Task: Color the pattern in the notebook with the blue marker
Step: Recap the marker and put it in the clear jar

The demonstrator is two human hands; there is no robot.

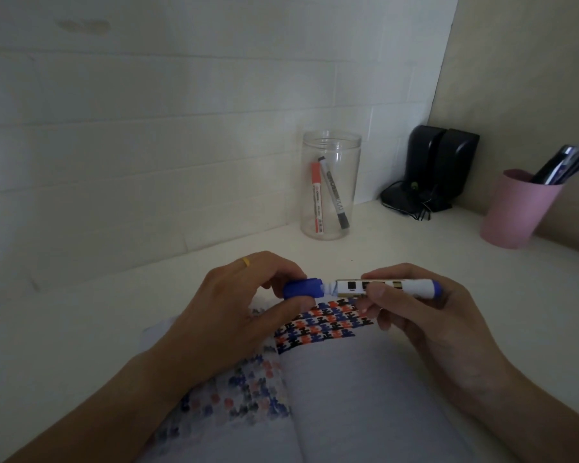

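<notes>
An open notebook (365,396) lies on the white desk in front of me. Across the top of its right page runs a pattern (325,324) of blue, red and black shapes; the left page shows faint bleed-through of the same marks. Above the pattern I hold the blue marker (391,288) level. My right hand (425,312) grips its white barrel. My left hand (241,302), with a yellow ring, pinches the blue cap (303,288), which sits at the marker's tip end, with a narrow gap showing between cap and barrel.
A clear plastic jar (330,185) with a red marker and a black marker stands behind the notebook by the white wall. Black speakers (438,168) with cables fill the corner. A pink cup (518,212) of pens stands at the right.
</notes>
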